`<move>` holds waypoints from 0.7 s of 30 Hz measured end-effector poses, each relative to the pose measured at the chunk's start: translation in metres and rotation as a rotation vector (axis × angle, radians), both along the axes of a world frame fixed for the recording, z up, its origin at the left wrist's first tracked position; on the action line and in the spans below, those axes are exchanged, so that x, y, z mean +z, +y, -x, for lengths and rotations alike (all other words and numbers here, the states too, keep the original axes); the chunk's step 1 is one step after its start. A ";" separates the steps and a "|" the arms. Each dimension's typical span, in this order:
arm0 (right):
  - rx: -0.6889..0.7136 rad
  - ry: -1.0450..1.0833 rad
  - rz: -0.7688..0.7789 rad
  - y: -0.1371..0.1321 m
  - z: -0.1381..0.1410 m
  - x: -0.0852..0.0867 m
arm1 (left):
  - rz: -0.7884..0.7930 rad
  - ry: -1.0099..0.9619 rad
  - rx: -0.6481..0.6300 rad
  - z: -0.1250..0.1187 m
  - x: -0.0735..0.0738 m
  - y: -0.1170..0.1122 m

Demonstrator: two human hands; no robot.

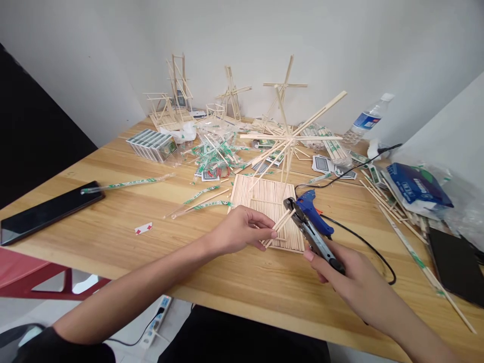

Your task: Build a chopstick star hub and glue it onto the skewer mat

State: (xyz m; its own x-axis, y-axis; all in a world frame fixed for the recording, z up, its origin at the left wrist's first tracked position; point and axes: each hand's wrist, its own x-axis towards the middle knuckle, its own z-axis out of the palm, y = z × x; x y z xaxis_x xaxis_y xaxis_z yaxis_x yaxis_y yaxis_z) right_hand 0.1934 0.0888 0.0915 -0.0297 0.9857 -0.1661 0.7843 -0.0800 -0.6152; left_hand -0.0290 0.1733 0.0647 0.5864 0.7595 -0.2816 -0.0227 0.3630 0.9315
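Observation:
My left hand (244,229) is closed on a few short wooden sticks (282,222), which slant up to the right. Closed around the handles of a pair of pliers (313,237) is my right hand (350,275). The pliers' dark jaws are at the upper ends of the sticks; whether they grip them I cannot tell. Below both hands lies a flat panel of sticks side by side (242,191). A star-shaped stick frame (289,138) rises behind, its legs reaching down to the panel. A blue glue gun (312,212) lies just right of the pliers' jaws.
Wrapped chopsticks (212,156), card packs (151,145) and other stick models (177,91) crowd the back. A phone (49,212) lies at left. On the right are a water bottle (366,121), a blue package (418,189) and a black cord (372,247).

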 end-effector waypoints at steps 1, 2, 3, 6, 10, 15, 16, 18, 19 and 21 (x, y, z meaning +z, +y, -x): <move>0.002 -0.013 0.009 0.000 0.000 0.000 | 0.001 0.004 -0.005 0.000 0.000 0.000; 0.004 -0.024 0.016 0.001 0.000 0.001 | 0.003 0.009 -0.006 0.000 0.001 0.000; 0.004 -0.034 0.022 0.001 -0.001 0.001 | 0.006 0.015 -0.003 0.000 0.001 0.000; 0.014 -0.059 0.044 0.002 -0.002 0.003 | -0.001 0.029 -0.008 0.001 0.001 0.000; 0.042 -0.085 0.068 0.002 -0.005 0.005 | -0.021 0.046 -0.036 0.003 0.002 0.001; 0.030 -0.116 0.091 0.001 -0.009 0.004 | -0.031 0.077 -0.060 0.003 0.002 0.001; 0.028 -0.121 0.101 0.001 -0.010 0.004 | -0.030 0.086 -0.063 0.003 0.002 0.001; 0.029 -0.127 0.122 0.000 -0.011 0.004 | -0.029 0.097 -0.065 0.003 0.002 0.001; 0.029 -0.129 0.131 -0.001 -0.011 0.005 | -0.029 0.101 -0.066 0.003 0.002 0.001; 0.029 -0.135 0.149 -0.002 -0.012 0.007 | -0.034 0.111 -0.069 0.003 0.002 0.001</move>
State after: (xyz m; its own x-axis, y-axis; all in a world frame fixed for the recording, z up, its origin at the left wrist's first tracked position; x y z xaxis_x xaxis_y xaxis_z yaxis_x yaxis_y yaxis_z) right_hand 0.2059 0.0872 0.0981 -0.0252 0.9488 -0.3149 0.8621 -0.1388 -0.4874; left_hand -0.0323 0.1743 0.0670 0.6043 0.7286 -0.3224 0.1047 0.3285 0.9387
